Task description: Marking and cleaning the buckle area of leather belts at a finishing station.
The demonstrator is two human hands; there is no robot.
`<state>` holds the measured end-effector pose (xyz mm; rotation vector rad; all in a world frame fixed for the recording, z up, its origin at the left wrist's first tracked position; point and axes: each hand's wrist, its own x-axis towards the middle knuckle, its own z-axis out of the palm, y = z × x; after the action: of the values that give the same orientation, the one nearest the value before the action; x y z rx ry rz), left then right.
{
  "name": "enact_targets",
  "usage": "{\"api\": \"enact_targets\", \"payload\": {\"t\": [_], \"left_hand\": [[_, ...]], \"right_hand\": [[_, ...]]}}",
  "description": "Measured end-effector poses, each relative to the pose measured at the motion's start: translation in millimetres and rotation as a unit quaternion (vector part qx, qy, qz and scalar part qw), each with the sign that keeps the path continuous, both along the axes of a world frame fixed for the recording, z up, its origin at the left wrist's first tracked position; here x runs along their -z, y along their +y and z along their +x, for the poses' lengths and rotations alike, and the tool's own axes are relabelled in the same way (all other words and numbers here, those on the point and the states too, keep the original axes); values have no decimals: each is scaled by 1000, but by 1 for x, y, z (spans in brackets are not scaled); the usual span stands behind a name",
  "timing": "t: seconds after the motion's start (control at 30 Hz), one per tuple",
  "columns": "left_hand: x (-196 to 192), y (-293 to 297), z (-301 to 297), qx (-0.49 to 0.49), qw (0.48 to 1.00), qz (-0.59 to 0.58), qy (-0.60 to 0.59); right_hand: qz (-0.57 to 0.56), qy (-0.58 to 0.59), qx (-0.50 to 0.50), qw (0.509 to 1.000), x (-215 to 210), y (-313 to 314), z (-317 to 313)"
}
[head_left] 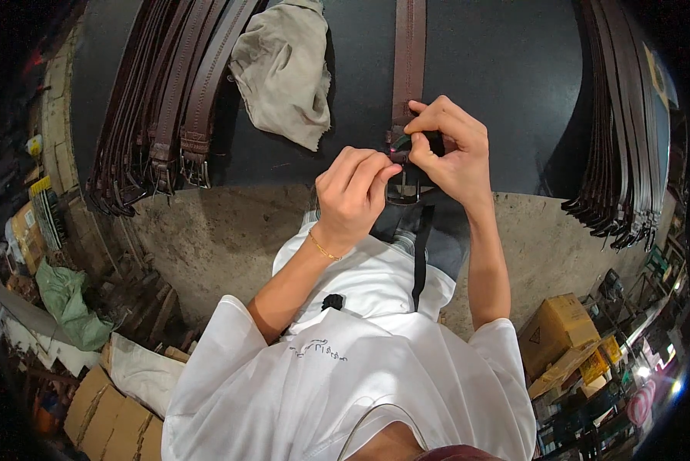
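Gripping a brown belt (408, 54) between belt stacks (160, 100), left hand (354, 196) and right hand (448, 146) hide its buckle (403, 188).

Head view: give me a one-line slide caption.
Both hands, left hand and right hand, work a brown leather belt at its buckle on a dark worktable.
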<state>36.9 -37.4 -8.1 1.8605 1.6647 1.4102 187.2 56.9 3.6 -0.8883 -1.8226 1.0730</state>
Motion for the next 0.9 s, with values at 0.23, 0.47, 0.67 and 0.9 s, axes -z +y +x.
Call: {"api": "enact_targets", "payload": {"t": [0.23,0.47,0.67,0.9], "left_hand": [[-1,-3,-3,11,1000,-13,-20],[-30,39,6,18,994,-102,30],[-17,43,14,34,993,-70,89],[-4,27,11,50,997,10,53]], "right_hand": [[-126,103,37,986,2,-4,5],[-190,328,201,903,11,12,47],[-173,218,186,942,3,13,40],[-65,77,78,992,2,17,27]]}}
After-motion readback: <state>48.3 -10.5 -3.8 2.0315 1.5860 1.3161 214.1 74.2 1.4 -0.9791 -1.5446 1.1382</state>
